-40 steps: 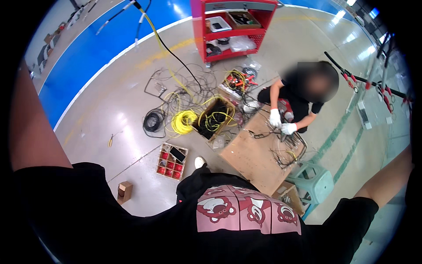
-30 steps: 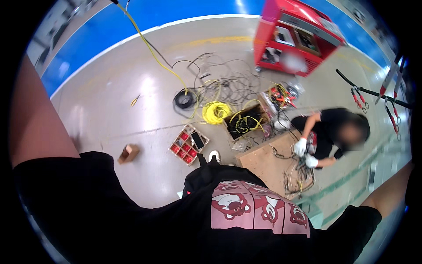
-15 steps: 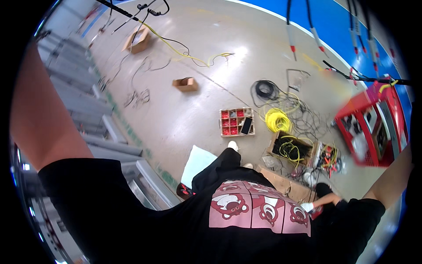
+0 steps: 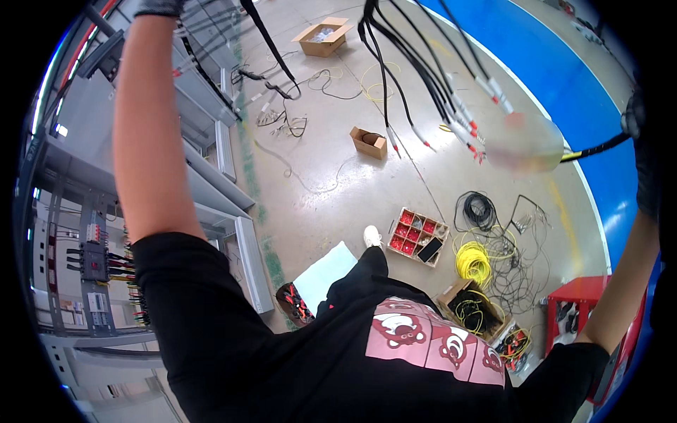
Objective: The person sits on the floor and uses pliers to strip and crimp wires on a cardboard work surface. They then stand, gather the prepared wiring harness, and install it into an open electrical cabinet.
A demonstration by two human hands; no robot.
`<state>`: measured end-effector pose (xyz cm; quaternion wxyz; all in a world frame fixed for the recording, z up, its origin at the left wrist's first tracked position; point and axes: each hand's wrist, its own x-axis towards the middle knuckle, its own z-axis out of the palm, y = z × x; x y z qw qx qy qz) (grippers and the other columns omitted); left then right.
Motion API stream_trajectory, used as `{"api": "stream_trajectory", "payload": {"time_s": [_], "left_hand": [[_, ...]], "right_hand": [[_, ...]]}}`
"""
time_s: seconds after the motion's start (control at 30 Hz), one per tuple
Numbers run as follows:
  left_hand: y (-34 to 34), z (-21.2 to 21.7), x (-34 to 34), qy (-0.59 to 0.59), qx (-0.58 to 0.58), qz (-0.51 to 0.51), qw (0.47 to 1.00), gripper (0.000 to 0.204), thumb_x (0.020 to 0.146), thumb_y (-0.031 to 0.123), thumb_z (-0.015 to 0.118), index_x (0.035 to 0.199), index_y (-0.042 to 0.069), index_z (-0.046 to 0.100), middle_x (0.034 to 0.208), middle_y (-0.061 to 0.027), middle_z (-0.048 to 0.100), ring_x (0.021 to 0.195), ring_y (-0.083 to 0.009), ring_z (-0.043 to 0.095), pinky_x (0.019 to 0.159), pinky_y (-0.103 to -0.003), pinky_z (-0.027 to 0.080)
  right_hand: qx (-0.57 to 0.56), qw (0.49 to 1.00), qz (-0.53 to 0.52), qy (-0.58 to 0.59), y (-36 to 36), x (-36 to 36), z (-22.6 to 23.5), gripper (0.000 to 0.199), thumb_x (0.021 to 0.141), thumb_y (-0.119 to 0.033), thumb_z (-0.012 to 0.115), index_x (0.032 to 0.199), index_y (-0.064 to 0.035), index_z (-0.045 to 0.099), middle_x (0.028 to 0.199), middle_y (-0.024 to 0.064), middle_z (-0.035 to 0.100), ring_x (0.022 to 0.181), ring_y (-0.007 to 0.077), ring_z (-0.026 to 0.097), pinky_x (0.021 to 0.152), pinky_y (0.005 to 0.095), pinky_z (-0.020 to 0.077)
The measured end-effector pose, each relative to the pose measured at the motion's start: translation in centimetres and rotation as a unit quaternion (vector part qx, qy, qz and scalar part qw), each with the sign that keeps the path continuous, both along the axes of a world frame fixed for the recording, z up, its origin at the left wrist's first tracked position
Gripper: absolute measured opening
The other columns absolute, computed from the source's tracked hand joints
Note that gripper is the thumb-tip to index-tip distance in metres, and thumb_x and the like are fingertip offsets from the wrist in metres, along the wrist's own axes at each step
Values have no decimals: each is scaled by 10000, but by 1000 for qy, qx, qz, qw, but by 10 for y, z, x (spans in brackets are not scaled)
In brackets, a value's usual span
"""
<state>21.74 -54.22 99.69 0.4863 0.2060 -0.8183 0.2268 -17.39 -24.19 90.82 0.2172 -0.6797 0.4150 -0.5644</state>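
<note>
My left arm reaches up along the left side, and my left hand [image 4: 159, 7] in a dark glove is cut off by the top edge, so its fingers are hidden. At the right rim, my gloved right hand [image 4: 637, 130] is closed around a wire bundle [image 4: 598, 150] in black sleeving, with yellow strands at its inner end. Several black wires [image 4: 416, 53] with white labels and red tips dangle from the top, between my arms. A thick black cable [image 4: 268, 37] hangs nearer my left hand.
Grey cabinets [image 4: 204, 166] line the left. On the floor lie a compartment box [image 4: 421, 262] of red parts with a phone, yellow coiled cable [image 4: 473, 264], black coiled cable [image 4: 479, 210] and cardboard boxes [image 4: 321, 46]. A red cart [image 4: 575, 290] stands at right.
The view has swung, so floor items sit farther right and the cabinets show more. Both gloved hands have come into view. The labelled wires now hang nearer the middle.
</note>
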Motion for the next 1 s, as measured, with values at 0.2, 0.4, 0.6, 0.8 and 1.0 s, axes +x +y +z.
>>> {"api": "stream_trajectory", "payload": {"time_s": [0.2,0.4,0.6,0.8,1.0], "left_hand": [[-66,-65,61,27,100,36,994,178,731,125,724,751,38,571,595,7,478,556,-82,410,509,-241,396],[-151,-155,95,-7,258,82,963,336,696,287,777,713,71,521,593,-70,498,532,-197,508,522,-301,435],[-174,-208,158,-44,334,171,926,342,681,292,772,661,95,494,603,-86,513,572,-273,542,522,-360,425],[-179,-215,204,-35,299,322,898,317,681,225,759,643,82,479,594,-85,497,560,-288,513,511,-376,399],[-190,-207,235,5,182,437,881,328,666,199,769,670,82,462,616,-75,502,581,-299,513,533,-395,391]], "right_hand": [[30,970,-178,163,-97,31,-26,443,933,-372,493,1189,-15,545,678,3,519,594,83,511,556,212,425],[44,979,-160,122,-212,66,-79,412,914,-379,519,1108,-23,595,686,1,497,570,77,445,521,220,343],[96,985,-134,-52,-276,105,-148,454,822,-355,659,1102,-2,600,949,82,632,656,103,517,574,235,422],[162,977,-49,-132,-399,160,-178,531,777,-479,677,999,-1,615,744,43,567,585,94,532,522,221,418],[178,958,123,-189,-525,193,-193,348,847,-305,655,1030,-11,630,861,35,636,747,82,559,683,223,461]]}}
